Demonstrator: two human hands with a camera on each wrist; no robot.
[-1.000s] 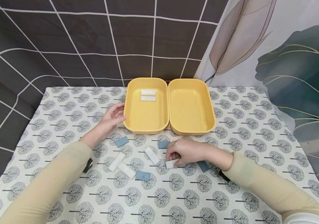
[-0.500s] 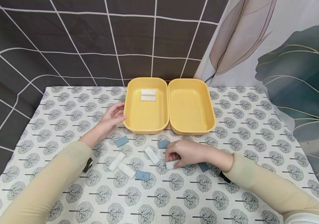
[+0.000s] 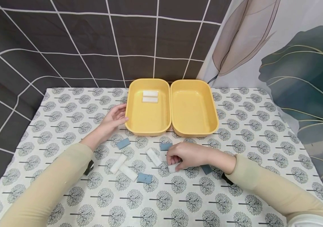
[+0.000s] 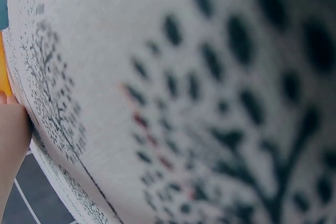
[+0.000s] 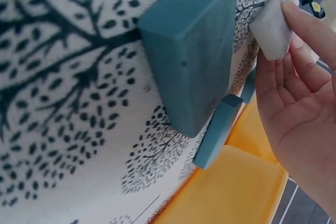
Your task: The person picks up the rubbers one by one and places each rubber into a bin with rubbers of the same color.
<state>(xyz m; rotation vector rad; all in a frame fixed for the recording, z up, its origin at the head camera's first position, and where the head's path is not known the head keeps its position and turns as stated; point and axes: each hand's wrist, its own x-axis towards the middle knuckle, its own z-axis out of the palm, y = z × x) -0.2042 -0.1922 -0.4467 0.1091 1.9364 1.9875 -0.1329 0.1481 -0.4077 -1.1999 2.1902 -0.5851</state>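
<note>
White block: slim, rectangular, pinched between thumb and fingers of the right hand, partly covered by it; blue block near, on the tray side. Left yellow tray: rectangular, rounded corners, upright on the counter, left hand touching its left side. Two white blocks lie parallel inside, toward the far end.

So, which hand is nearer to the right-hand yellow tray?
Right. The right hand is just in front of the right-hand yellow tray, pinching a white block; the left hand is farther off, at the outer side of the left-hand yellow tray.
</note>
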